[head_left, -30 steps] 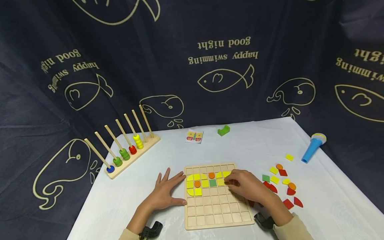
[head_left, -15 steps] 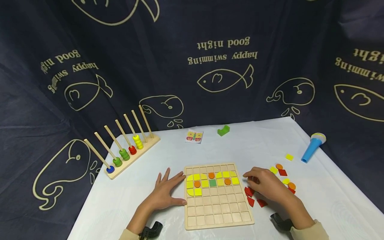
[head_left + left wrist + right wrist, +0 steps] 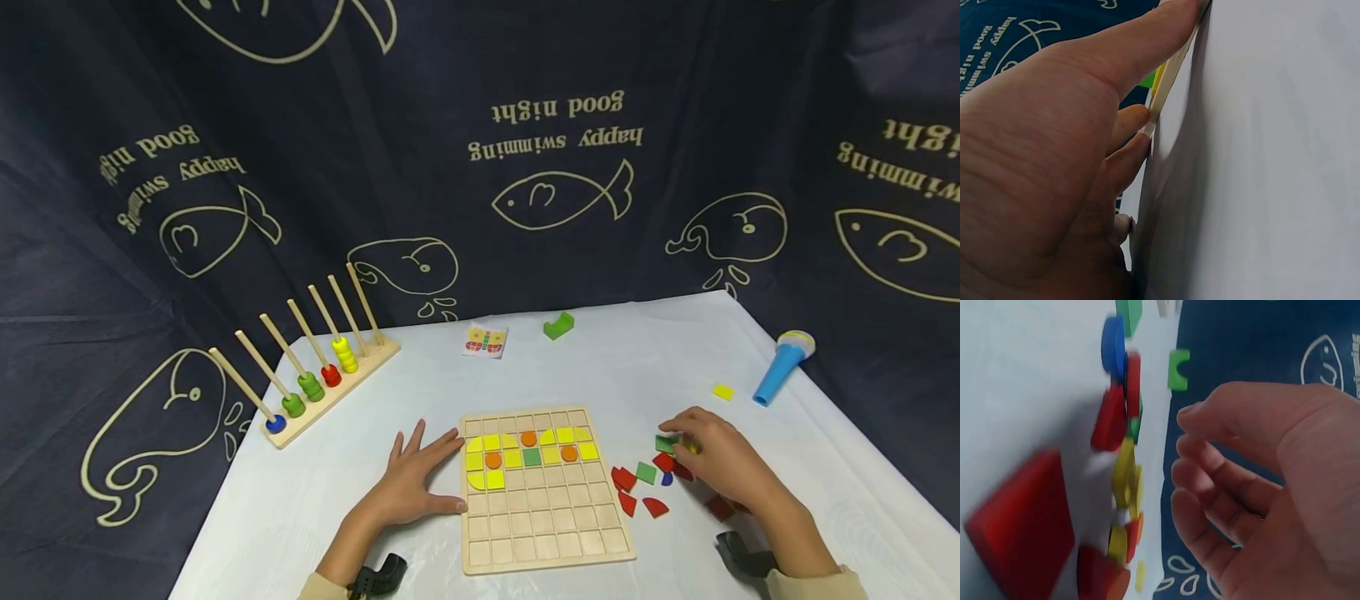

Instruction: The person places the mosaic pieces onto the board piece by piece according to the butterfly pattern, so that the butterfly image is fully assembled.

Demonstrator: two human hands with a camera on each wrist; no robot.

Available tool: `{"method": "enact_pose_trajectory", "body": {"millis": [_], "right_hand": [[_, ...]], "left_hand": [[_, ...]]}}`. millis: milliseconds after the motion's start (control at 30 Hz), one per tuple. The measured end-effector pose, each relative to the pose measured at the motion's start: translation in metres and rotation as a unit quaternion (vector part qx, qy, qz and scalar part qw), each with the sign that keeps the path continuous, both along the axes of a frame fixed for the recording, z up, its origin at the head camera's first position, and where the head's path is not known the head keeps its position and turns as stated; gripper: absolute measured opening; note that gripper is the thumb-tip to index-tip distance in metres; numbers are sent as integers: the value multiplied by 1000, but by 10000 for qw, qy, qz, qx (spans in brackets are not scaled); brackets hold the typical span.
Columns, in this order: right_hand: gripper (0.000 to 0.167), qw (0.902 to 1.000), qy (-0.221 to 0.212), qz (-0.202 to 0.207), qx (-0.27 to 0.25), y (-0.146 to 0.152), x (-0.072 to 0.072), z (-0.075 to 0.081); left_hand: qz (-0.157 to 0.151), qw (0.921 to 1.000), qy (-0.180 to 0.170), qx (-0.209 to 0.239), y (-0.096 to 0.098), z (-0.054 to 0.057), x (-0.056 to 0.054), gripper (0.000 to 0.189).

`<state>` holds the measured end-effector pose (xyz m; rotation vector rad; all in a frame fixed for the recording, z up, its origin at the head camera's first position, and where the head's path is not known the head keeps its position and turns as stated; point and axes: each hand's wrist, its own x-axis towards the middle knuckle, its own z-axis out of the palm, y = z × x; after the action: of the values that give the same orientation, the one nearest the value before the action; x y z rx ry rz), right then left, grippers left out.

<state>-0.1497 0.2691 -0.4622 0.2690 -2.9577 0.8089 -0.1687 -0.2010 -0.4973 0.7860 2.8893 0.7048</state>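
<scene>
My left hand [image 3: 412,479] lies with spread fingers at the left edge of a wooden grid board [image 3: 525,525]; in the left wrist view its thumb and fingertips touch the board's side. Yellow pieces, orange discs [image 3: 569,453] and a green square [image 3: 532,457] fill cells in the upper rows. To the right of the board, my right hand [image 3: 716,454] hovers over loose shapes, its fingers loosely bent and nothing between them in the right wrist view. Near its fingertips lie a green square [image 3: 665,443] and a red piece [image 3: 663,462]. The hand hides other pieces.
Several red pieces [image 3: 655,507], a green square [image 3: 646,473] and a blue piece [image 3: 667,479] lie beside the board. Farther back are a bead rack [image 3: 352,385], a pattern card [image 3: 486,342], a green block [image 3: 559,326] and a blue toy microphone [image 3: 780,373].
My right hand has moved right, from the board's upper right to over the loose pieces. An orange disc and yellow squares it covered now show in the board. The left hand stays put.
</scene>
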Motion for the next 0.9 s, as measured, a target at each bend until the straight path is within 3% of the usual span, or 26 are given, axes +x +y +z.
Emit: {"method": "enact_pose_trajectory", "body": {"millis": [167,367,633,900], "right_hand": [[36,9996,-92,-280,-30,12,-3,-4],[31,9992,46,-293,264,18,-8,-12],[31,9966,89,-557,600,10,-18,-14],[26,9966,-11,-665,494,0,-23,-18]], "left_hand": [[25,10000,-18,-2,-1,0,0,96],[-14,10000,3,25,0,-1,0,96],[-6,10000,10,-23,0,-1,0,96],[15,10000,-23,0,0,0,0,96]]}}
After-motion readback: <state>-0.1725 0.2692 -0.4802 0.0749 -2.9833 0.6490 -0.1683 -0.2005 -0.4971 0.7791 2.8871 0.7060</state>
